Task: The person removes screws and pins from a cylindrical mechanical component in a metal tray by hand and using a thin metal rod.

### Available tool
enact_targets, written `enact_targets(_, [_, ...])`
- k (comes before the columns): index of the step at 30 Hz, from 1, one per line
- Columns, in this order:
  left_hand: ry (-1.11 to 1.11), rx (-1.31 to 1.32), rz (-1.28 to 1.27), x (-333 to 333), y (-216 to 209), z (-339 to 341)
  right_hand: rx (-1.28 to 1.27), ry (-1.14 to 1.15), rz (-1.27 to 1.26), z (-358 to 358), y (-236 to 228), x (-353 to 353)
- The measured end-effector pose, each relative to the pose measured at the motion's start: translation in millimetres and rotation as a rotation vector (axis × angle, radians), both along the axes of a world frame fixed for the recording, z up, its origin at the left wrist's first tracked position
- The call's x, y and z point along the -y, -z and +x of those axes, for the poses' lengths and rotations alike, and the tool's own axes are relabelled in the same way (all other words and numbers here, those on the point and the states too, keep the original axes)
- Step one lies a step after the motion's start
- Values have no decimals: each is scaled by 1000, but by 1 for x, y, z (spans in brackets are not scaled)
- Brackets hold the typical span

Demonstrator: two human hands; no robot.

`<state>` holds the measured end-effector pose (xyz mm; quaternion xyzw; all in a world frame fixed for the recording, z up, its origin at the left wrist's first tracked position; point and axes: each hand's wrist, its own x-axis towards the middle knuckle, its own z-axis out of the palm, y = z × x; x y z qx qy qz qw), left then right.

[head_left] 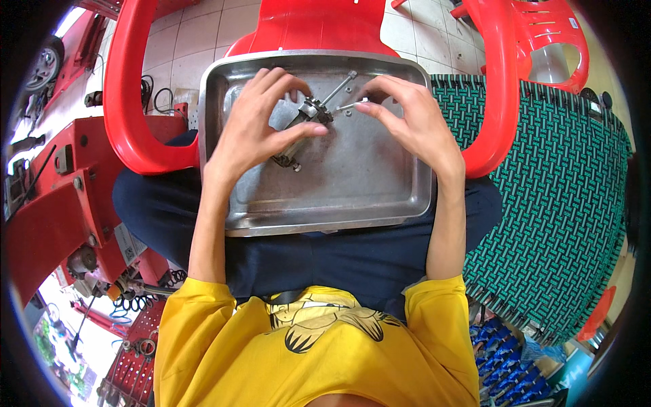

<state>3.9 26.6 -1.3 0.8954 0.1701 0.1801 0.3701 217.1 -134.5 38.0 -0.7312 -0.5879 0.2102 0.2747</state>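
My left hand (247, 132) is curled round a small dark metal mechanical assembly (291, 144), thumb on its near side; the hand covers part of it. A long bolt (339, 88) juts from the assembly toward the far right. Between the thumb and forefinger of my right hand (417, 122) is a thin bolt (348, 106) with a pale head, its tip pointing left at the assembly. One small nut (348, 89) and another small metal piece (348, 114) lie near it. All this is over a shallow metal tray (339, 183).
The tray rests against a red plastic chair (312, 27) whose arms flank it, and over my crossed legs. A red machine (88, 163) stands at left. To the right is a green-and-black woven surface (542, 197). Several blue items (505, 356) lie at lower right.
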Motion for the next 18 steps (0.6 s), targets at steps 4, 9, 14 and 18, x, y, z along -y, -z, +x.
enact_targets(4, [36, 175, 13, 13, 9, 8, -129, -17, 103, -6, 0, -3])
enact_targets(9, [27, 196, -133, 19, 18, 10, -164, -77, 123, -10, -5, -5])
enact_targets(14, [35, 250, -165, 17, 14, 11, -169, -96, 140, -10, -2, -6])
enact_targets(18, [-15, 234, -278, 20, 15, 10, -152, -98, 125, -11, -4, -6])
